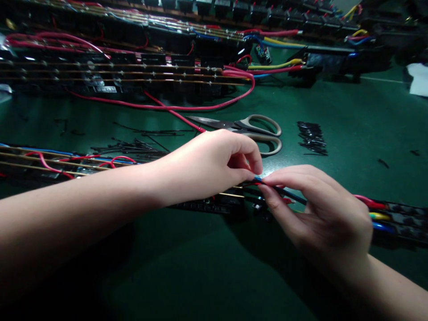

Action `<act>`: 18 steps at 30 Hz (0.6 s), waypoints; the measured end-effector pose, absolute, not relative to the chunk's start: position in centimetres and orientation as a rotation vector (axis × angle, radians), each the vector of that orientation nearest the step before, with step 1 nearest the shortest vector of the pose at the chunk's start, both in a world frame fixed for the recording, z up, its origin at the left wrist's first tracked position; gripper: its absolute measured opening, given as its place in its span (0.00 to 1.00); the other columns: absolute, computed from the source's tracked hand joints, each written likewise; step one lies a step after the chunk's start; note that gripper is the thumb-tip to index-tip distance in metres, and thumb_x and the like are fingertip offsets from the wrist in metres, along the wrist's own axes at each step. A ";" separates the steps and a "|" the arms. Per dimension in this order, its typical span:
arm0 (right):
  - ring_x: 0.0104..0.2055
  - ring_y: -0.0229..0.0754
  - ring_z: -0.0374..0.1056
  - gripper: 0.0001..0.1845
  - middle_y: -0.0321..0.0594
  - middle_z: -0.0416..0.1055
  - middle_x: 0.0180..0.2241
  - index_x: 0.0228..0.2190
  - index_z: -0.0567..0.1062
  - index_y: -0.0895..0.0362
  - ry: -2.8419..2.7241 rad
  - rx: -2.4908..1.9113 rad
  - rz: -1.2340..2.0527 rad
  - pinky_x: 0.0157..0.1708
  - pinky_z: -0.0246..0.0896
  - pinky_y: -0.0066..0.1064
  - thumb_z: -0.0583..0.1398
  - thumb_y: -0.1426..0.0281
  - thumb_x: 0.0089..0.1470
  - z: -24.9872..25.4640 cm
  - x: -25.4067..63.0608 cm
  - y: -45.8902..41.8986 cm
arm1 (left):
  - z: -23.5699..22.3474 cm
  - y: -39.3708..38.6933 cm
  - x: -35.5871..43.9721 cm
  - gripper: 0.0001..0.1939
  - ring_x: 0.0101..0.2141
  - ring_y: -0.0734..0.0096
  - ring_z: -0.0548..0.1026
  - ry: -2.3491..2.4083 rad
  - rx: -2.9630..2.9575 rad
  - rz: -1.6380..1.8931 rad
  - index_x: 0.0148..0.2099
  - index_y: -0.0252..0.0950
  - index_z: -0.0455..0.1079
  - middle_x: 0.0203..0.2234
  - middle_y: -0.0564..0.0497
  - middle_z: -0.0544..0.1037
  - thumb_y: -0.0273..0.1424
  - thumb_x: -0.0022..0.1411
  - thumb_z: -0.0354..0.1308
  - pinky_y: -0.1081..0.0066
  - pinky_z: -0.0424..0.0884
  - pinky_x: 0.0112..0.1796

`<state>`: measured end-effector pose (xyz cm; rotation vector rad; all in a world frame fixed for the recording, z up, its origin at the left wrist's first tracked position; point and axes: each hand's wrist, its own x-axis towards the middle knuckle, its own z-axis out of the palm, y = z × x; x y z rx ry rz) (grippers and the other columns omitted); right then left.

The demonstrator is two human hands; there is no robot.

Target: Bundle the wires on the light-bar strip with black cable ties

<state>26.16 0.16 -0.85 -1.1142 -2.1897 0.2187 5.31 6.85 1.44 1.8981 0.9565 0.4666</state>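
Observation:
My left hand [230, 156] reaches across from the left, thumb and fingers pinched on thin wires [257, 179], of which a blue and a red one show. Close by on the right, my right hand [321, 209] grips a black cable [289, 194] between thumb and index finger, where the coloured wires come out of it. Beneath both hands lies a long black strip assembly [207, 206] with brass-coloured rods and red and blue wires. Its middle is partly hidden by my left forearm. Scissors [247, 127] with grey handles rest just behind my left hand.
Loose black cable ties [133, 146] are scattered behind my left forearm, and a bundle of short black pieces [312, 138] lies right of the scissors. More rod-and-wire assemblies [133, 71] line the back. At right, thick coloured wires enter a black terminal strip [408, 218].

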 end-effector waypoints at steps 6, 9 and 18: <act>0.38 0.44 0.76 0.14 0.44 0.78 0.37 0.41 0.74 0.56 -2.198 -1.114 0.253 0.38 0.71 0.36 0.66 0.81 0.54 -0.8 26.2 0.2 | 1.8 6.0 5.5 0.09 0.31 0.77 0.77 0.932 2.271 0.509 0.38 0.39 0.77 0.30 0.59 0.81 0.21 0.62 0.58 0.75 0.65 0.32; 0.38 0.45 0.75 0.14 0.44 0.78 0.38 0.42 0.74 0.55 -2.210 -1.107 0.262 0.38 0.71 0.37 0.65 0.81 0.55 -0.8 26.4 0.3 | 1.7 5.6 5.4 0.10 0.32 0.75 0.76 0.901 2.468 0.512 0.39 0.39 0.75 0.31 0.57 0.80 0.22 0.65 0.53 0.73 0.63 0.31; 0.37 0.48 0.75 0.15 0.40 0.77 0.36 0.40 0.72 0.48 -2.175 -1.138 0.287 0.36 0.72 0.42 0.64 0.80 0.56 -0.6 26.1 0.3 | 1.5 5.1 5.2 0.14 0.33 0.73 0.74 0.812 2.594 0.500 0.44 0.40 0.73 0.33 0.53 0.78 0.23 0.69 0.46 0.72 0.62 0.32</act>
